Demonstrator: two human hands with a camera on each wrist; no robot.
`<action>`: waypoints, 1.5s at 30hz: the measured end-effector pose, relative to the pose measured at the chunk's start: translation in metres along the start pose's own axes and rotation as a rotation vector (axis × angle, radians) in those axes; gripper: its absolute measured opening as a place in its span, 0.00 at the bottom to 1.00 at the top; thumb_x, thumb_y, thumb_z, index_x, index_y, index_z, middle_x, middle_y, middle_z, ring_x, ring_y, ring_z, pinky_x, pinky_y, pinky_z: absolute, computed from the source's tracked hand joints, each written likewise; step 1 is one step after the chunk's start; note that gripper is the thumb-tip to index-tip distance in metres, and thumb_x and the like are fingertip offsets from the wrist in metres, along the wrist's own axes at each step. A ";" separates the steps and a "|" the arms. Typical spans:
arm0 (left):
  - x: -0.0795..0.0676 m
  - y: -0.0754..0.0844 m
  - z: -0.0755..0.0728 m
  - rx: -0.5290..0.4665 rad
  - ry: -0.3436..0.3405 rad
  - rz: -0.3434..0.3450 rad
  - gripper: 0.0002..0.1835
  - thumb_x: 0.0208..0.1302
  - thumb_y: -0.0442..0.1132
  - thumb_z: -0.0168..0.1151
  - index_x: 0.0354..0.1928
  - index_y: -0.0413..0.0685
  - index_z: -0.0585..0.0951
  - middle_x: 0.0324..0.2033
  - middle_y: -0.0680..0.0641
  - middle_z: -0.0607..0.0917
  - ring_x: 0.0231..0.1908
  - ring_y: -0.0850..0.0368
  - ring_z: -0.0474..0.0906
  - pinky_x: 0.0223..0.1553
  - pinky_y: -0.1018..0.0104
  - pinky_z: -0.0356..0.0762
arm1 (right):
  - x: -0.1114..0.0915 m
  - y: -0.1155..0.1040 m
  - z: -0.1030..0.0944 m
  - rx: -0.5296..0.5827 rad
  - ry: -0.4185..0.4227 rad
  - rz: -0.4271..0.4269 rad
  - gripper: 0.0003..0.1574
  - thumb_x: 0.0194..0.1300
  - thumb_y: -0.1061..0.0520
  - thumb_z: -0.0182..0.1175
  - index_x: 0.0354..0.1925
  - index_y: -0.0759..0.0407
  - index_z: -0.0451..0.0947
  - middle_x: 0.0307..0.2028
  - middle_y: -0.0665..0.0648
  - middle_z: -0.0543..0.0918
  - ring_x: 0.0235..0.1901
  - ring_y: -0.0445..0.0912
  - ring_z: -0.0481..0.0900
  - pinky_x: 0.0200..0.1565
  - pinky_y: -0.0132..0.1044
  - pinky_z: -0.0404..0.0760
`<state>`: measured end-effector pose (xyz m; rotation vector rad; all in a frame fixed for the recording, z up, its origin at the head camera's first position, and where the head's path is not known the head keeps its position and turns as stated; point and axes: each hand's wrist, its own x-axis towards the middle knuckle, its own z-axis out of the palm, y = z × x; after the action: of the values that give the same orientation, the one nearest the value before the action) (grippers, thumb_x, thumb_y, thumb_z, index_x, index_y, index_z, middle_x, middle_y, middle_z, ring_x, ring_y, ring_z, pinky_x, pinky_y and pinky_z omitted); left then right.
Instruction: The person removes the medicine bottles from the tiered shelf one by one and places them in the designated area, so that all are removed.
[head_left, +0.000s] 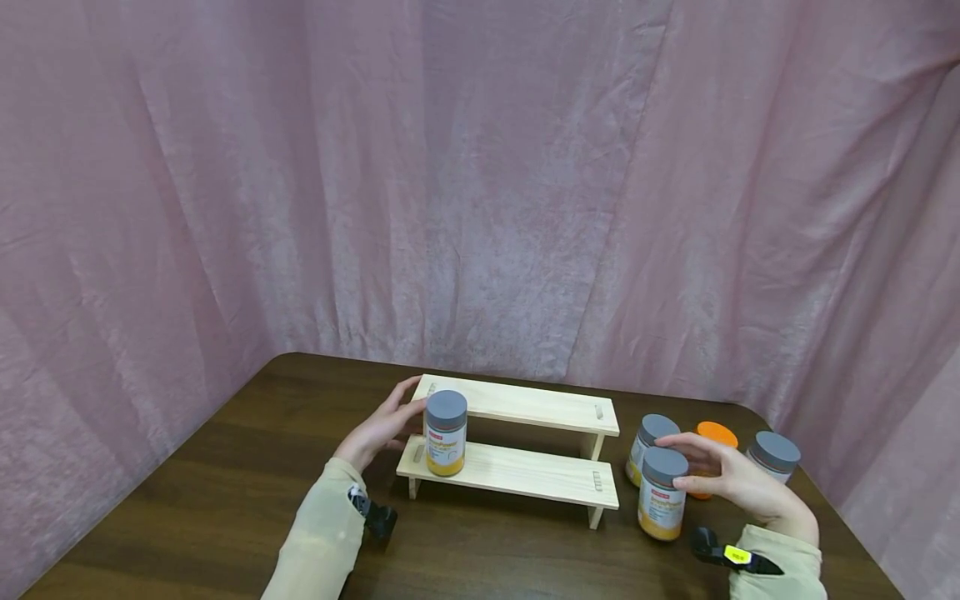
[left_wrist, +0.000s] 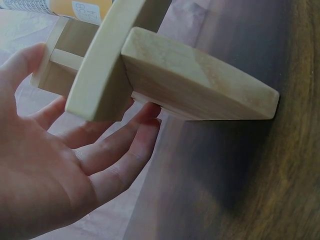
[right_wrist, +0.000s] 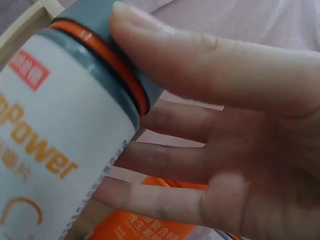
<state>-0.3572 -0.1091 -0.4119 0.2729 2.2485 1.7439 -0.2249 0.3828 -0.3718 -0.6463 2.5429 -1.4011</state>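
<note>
A two-tier wooden shelf rack (head_left: 525, 475) stands on the table. On the left part of its lower tier is a supplement bottle (head_left: 446, 446) with a grey cap and a white-and-yellow label. My left hand (head_left: 382, 425) is at the rack's left end. In the left wrist view its loosely bent fingers (left_wrist: 107, 160) reach behind the lower tier's end, beside the wooden leg (left_wrist: 195, 80). My right hand (head_left: 738, 487) pinches a matching supplement bottle (head_left: 662, 504) by its grey cap, thumb on the near side. Whether this bottle touches the table cannot be told.
Behind the right hand stand another grey-capped bottle (head_left: 651, 433), an orange-capped bottle (head_left: 717, 432) and a further grey-capped bottle (head_left: 775, 454), partly hidden. The dark wooden table (head_left: 225, 475) reaches back to a pink curtain (head_left: 487, 208).
</note>
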 end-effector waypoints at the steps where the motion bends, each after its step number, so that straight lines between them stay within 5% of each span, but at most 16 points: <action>1: 0.000 0.000 0.000 0.000 0.000 0.000 0.35 0.71 0.57 0.50 0.74 0.68 0.48 0.69 0.32 0.64 0.60 0.32 0.74 0.48 0.48 0.76 | 0.000 0.000 0.000 -0.013 0.003 0.001 0.32 0.69 0.61 0.57 0.68 0.66 0.61 0.57 0.29 0.73 0.53 0.25 0.74 0.48 0.30 0.78; 12: 0.001 0.000 0.000 0.000 0.012 -0.009 0.35 0.71 0.56 0.51 0.74 0.67 0.49 0.69 0.33 0.65 0.60 0.32 0.73 0.50 0.45 0.75 | -0.002 0.002 0.000 0.025 0.004 -0.045 0.30 0.68 0.64 0.56 0.67 0.66 0.62 0.60 0.34 0.74 0.56 0.25 0.73 0.50 0.28 0.77; 20: -0.001 0.002 0.000 -0.006 0.010 -0.006 0.34 0.71 0.55 0.51 0.74 0.67 0.49 0.68 0.32 0.66 0.60 0.32 0.74 0.49 0.46 0.76 | -0.005 -0.012 -0.007 0.073 0.057 -0.323 0.29 0.66 0.76 0.50 0.64 0.80 0.58 0.60 0.57 0.78 0.59 0.38 0.78 0.54 0.27 0.76; 26: -0.003 0.003 0.001 0.000 -0.004 0.004 0.35 0.72 0.55 0.51 0.75 0.65 0.48 0.69 0.31 0.64 0.59 0.31 0.74 0.49 0.45 0.75 | -0.007 -0.026 -0.007 0.014 0.115 -0.254 0.28 0.68 0.72 0.50 0.65 0.75 0.59 0.59 0.57 0.80 0.57 0.35 0.78 0.52 0.26 0.77; 35: -0.004 0.003 0.001 -0.005 -0.002 0.000 0.35 0.71 0.55 0.51 0.74 0.65 0.49 0.69 0.31 0.64 0.59 0.31 0.73 0.50 0.44 0.75 | 0.005 -0.048 0.001 0.014 0.070 -0.272 0.27 0.69 0.72 0.50 0.65 0.71 0.62 0.57 0.59 0.81 0.58 0.39 0.79 0.53 0.27 0.76; 45: -0.005 0.003 0.001 -0.014 0.003 0.005 0.35 0.71 0.55 0.52 0.74 0.66 0.50 0.69 0.31 0.64 0.60 0.30 0.73 0.48 0.45 0.76 | 0.024 -0.070 0.016 -0.069 0.152 -0.221 0.21 0.71 0.64 0.53 0.61 0.59 0.72 0.51 0.50 0.85 0.50 0.39 0.83 0.49 0.29 0.78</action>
<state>-0.3519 -0.1086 -0.4084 0.2725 2.2383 1.7634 -0.2201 0.3275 -0.3210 -0.8887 2.7175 -1.4878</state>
